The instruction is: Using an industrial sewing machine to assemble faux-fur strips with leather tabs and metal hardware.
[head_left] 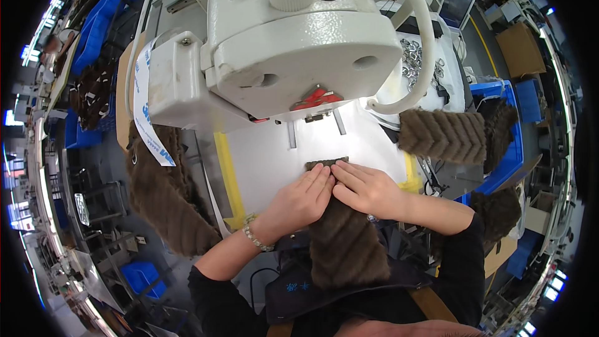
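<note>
A brown fur strip (346,243) with slanting ridges runs from the white work surface (262,168) down over my lap. Its far end, a narrow dark band, pokes out just beyond my fingertips. My left hand (306,196) presses on the strip from the left, fingers held together and pointing away from me. From the right, my right hand (365,190) pins the same end, its thumb lying across the fur. The fingertips of both hands nearly meet. Above and beyond them stands a large white machine head (306,56), apart from the hands. Anything under my fingers is hidden.
Yellow tape (228,181) edges the work surface. Another fur piece (168,193) hangs at the left, beside a white-and-blue paper strip (153,118). More ridged fur (443,137) lies at the right by a blue bin (511,162). Metal rings (412,62) sit on a white surface behind.
</note>
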Demonstrator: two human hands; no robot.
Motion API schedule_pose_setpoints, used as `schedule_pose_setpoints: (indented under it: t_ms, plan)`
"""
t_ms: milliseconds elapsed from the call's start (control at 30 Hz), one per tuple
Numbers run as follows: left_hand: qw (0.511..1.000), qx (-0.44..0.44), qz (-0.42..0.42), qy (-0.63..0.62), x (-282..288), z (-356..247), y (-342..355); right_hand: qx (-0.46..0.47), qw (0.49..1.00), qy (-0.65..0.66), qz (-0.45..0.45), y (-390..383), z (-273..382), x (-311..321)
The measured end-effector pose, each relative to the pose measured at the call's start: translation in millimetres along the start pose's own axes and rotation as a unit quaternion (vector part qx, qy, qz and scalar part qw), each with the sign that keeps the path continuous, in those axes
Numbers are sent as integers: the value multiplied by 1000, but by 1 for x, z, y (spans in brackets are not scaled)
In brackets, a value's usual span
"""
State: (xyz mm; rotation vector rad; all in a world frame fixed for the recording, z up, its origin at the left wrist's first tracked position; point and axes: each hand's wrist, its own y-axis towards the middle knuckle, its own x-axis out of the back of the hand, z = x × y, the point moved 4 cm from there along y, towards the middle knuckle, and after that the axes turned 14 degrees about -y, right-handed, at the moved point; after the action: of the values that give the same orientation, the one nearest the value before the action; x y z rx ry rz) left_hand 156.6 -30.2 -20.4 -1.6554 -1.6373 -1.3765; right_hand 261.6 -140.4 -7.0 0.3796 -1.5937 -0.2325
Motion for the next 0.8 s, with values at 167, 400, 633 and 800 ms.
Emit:
schedule_pose_setpoints:
  t_ms: [167, 400, 633, 800]
  plan:
    - [999, 26, -25, 6, 23, 6, 16, 7, 999, -5, -36, 17, -14, 12]
    - [997, 63, -52, 1, 28, 42, 31, -21, 997, -39, -68, 42, -37, -7]
    - [997, 48, -59, 20, 22, 53, 31, -33, 993, -78, -80, 41, -40, -16]
    - [997, 34, -69, 24, 19, 56, 29, -29, 992, -78, -91, 40, -42, -21]
